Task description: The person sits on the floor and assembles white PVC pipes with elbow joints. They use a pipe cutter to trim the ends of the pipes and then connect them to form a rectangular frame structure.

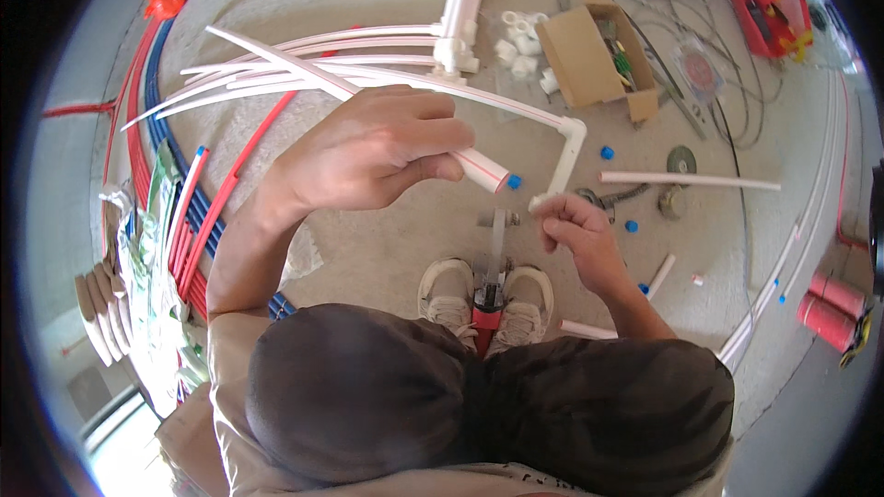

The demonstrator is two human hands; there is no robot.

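My left hand point(391, 147) is closed around a white plastic pipe with a red stripe point(483, 171). The pipe slants from the upper left down to its end near the middle. My right hand point(582, 237) is pinched at the lower end of a short white pipe point(564, 166), on what looks like a white fitting point(541, 202). A white elbow point(573, 129) joins that short pipe's upper end to a long white pipe point(497, 101). Between my shoes stands a red pipe welder point(488, 313) with an upright metal plate point(498, 235).
Several loose white pipes point(249, 69) lie at the upper left, beside red and blue pipes point(158, 64). White fittings point(520, 41) and a cardboard box point(578, 55) stand at the back. Blue caps point(608, 153), a pipe piece point(691, 179) and a grinding disc point(681, 160) lie right.
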